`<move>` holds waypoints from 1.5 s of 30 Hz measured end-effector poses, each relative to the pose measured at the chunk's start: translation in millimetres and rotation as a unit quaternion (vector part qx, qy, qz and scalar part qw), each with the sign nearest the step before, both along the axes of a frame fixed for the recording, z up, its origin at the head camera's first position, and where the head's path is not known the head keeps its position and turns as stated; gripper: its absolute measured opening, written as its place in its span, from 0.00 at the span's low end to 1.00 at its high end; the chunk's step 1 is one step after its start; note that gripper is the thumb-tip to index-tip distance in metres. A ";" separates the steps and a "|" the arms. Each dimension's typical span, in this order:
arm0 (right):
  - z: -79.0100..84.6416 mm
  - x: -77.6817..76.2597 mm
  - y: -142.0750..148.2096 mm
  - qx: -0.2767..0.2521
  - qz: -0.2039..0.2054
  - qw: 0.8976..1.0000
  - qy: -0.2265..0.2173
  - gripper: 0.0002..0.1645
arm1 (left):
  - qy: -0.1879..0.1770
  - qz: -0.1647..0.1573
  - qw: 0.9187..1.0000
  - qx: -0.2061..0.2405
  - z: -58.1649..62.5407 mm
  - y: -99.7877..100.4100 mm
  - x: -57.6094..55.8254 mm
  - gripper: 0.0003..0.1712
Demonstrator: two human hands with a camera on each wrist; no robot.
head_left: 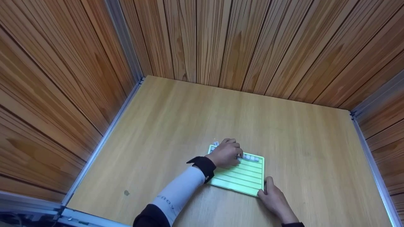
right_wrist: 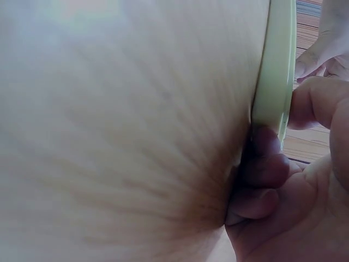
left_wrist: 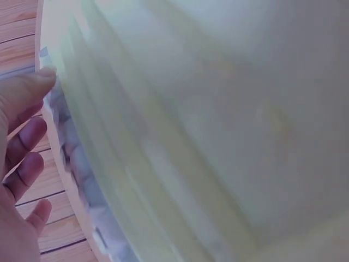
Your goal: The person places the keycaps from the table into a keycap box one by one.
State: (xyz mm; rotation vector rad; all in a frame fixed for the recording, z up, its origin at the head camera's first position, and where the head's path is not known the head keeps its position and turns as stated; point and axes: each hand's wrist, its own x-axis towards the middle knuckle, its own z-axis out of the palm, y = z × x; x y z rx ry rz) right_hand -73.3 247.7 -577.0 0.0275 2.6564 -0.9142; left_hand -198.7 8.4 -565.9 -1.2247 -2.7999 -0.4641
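A light green grooved tray (head_left: 238, 176) lies on the table, with parallel ridges across it. Small pale blocks (head_left: 251, 157) sit in a row along its far edge; their markings are too blurred to read. My left hand (head_left: 224, 153) is over this row, hiding its middle. In the left wrist view, the thumb (left_wrist: 44, 79) touches the end of the block row (left_wrist: 82, 164), and the other fingers bend loosely beside it. At the near right corner, my right hand (head_left: 274, 197) grips the tray's edge (right_wrist: 275, 71), thumb on one side and curled fingers on the other.
A small loose block (head_left: 216, 143) lies just beyond the tray's far left corner. Wood-plank walls (head_left: 221, 41) and metal rails (head_left: 104, 135) bound the wooden tabletop (head_left: 176, 126). A small dark spot (head_left: 126, 192) marks the tabletop at the left.
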 end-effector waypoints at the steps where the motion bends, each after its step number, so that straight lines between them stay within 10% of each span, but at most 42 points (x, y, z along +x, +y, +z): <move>1: 0.0 -0.3 -0.2 0.000 0.000 1.000 0.000 0.19 | 0.007 0.002 1.000 0.003 0.4 -2.2 -1.4 0.13; 24: -0.4 -0.4 -0.4 0.001 -0.003 1.000 -0.001 0.19 | -0.129 0.170 0.977 0.011 4.3 -55.8 -16.5 0.14; 45: 0.9 -2.9 0.1 0.004 -0.013 0.999 -0.032 0.21 | -0.126 0.159 0.979 0.001 9.4 -49.7 -25.9 0.05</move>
